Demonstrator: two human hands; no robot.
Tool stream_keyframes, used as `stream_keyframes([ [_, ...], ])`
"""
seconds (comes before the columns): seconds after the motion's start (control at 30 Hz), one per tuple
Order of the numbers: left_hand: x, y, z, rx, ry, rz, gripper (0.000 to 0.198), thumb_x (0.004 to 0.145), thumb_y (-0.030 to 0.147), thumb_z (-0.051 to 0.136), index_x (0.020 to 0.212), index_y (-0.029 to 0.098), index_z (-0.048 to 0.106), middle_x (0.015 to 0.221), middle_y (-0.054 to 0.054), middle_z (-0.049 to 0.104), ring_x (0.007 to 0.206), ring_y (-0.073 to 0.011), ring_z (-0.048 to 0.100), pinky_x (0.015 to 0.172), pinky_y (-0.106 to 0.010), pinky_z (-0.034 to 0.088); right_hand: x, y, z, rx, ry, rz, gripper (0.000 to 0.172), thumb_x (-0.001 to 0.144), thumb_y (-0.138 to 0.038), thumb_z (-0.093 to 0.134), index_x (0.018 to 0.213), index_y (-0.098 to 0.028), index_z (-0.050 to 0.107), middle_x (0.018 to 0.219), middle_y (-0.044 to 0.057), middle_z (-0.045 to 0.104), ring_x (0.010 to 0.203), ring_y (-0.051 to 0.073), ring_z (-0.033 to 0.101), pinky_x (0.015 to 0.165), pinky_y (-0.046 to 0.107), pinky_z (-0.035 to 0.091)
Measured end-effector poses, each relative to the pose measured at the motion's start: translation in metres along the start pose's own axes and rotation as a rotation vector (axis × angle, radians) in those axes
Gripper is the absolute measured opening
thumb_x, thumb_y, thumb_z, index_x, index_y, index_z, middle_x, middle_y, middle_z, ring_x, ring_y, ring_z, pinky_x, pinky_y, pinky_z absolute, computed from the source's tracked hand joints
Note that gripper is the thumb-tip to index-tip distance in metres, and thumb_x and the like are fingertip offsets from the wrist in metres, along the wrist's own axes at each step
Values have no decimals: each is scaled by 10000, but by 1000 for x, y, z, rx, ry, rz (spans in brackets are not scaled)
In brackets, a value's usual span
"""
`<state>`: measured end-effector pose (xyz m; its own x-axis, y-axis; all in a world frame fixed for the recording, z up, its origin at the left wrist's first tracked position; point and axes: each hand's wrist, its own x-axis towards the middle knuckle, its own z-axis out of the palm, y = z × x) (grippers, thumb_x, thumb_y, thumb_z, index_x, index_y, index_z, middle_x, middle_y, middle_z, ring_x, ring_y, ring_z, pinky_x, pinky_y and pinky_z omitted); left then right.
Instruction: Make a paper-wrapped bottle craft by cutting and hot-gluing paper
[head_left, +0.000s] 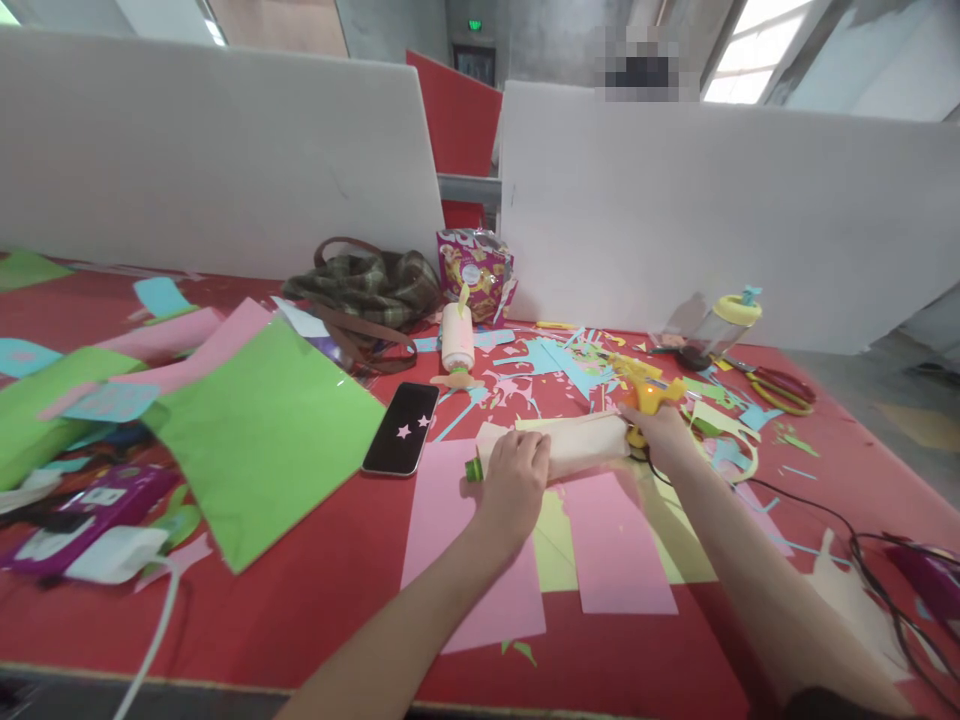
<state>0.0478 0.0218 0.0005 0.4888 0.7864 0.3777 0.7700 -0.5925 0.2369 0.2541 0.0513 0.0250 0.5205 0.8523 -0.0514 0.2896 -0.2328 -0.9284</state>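
A bottle wrapped in cream paper (589, 448) lies on its side, its green cap (473, 470) pointing left. My left hand (517, 485) is curled over the cap end of it. In my right hand (664, 435) is a yellow hot glue gun (651, 392), held at the other end of the bottle; its tip is hard to make out. Under the bottle and my left hand lie pink sheets (622, 560) and a pale yellow sheet (553, 555). Left of them is a black phone (397, 430) with two small pink stars on it.
Another wrapped bottle (457, 340) stands upright near the snack bag (484, 275). Paper scraps (551, 360), scissors (784, 390) and a yellow-lidded jar (716, 330) lie beyond. A black cord (810, 505) crosses the right side. Green paper (262, 430) and a purple power strip (97, 520) are left.
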Motion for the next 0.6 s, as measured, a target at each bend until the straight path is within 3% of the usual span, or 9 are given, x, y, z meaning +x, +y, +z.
stream_keyframes([
  [0.27, -1, -1, -1, 7, -10, 20, 270, 796, 145, 412, 1065, 137, 431, 969, -68, 518, 913, -193, 423, 831, -341, 366, 18, -7, 2, -86, -125, 12, 186, 476, -178, 652, 617, -150, 534, 480, -23, 559, 433, 131, 532, 406, 232, 410],
  [0.47, 1, -4, -13, -15, -65, 12, 246, 786, 197, 446, 1029, 153, 453, 969, -69, 519, 894, -197, 451, 808, -357, 375, 23, 0, 4, -213, -79, -5, 213, 480, -173, 627, 659, -155, 514, 480, -28, 548, 428, 141, 527, 383, 233, 392],
  [0.6, -2, -18, -26, -80, -71, -77, 326, 764, 265, 495, 1066, 152, 444, 1007, -79, 519, 945, -209, 463, 816, -358, 381, 21, 1, 6, -306, -10, -47, 195, 481, -199, 609, 654, -153, 531, 516, -7, 559, 470, 152, 532, 394, 234, 376],
])
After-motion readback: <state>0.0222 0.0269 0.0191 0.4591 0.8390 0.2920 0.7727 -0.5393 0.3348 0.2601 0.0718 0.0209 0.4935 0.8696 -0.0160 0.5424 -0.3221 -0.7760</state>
